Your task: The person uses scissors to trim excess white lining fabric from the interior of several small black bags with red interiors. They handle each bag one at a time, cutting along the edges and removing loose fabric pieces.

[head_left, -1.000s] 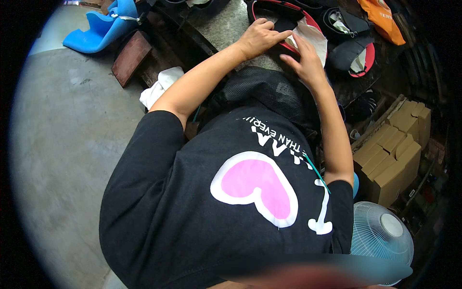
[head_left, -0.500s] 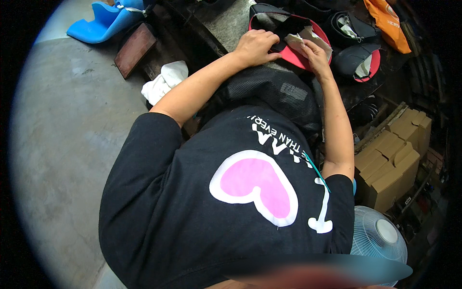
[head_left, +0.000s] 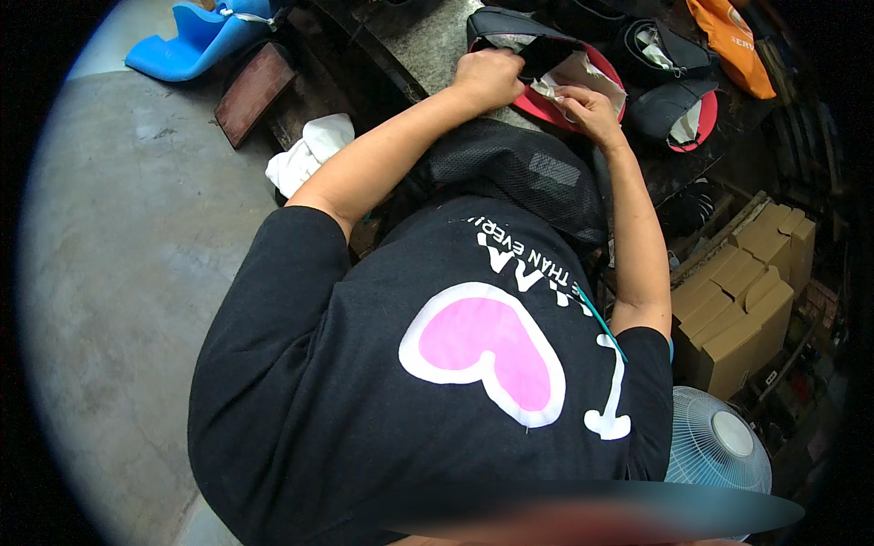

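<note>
Holding: left hand [head_left: 489, 77] fisted on black flap [head_left: 543, 53] of red-rimmed pouch [head_left: 546, 107].
Right hand [head_left: 590, 107]: fingers curled, pinching white paper stuffing [head_left: 575, 71].
Relation: paper directly beyond right fingertips; right hand nearer.

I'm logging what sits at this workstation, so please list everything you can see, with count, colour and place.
Bag in hand: one, black with red lining, top centre on the bench.
White paper: crumpled, inside that bag.
Other bags: at least two, black and red, top right.
Orange bag: one, top right.
Blue plastic piece: one, top left.
White cloth: one, floor left.
Cardboard boxes: several, brown, right.
Fan: one, pale blue, lower right.
Left hand: gripping the bag's edge.
Right hand: on the paper.
</note>
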Demonstrator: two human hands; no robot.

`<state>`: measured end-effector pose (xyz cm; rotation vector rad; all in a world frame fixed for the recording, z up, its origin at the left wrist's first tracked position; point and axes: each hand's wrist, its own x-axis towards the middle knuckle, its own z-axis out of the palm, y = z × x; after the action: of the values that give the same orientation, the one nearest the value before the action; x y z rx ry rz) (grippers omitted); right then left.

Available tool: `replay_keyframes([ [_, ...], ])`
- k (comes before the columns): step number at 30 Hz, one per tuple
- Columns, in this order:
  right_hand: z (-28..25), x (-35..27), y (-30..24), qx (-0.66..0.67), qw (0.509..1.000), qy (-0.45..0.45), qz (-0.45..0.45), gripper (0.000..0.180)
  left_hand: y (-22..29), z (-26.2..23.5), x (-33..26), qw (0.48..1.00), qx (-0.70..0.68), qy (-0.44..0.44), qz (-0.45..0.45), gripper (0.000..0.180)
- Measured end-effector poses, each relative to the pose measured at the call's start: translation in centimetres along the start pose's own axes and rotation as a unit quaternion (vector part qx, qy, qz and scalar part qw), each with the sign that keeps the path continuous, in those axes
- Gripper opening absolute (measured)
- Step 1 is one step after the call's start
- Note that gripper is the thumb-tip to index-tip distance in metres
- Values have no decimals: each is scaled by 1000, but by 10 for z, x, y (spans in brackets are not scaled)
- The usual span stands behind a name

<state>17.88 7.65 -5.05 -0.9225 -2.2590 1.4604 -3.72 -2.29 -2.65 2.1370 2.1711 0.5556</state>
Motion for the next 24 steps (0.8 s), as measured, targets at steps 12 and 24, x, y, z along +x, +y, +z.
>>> replay_keyframes([
  [12, 4, -10, -33, -191, 969, -17, -154, 24, -8, 14, 28, 984, -35, -152, -92, 33],
  [24, -8, -4, -27, 14, 998, -59, -24, 26, -26, 14, 17, 971, -102, -171, 135, 31],
])
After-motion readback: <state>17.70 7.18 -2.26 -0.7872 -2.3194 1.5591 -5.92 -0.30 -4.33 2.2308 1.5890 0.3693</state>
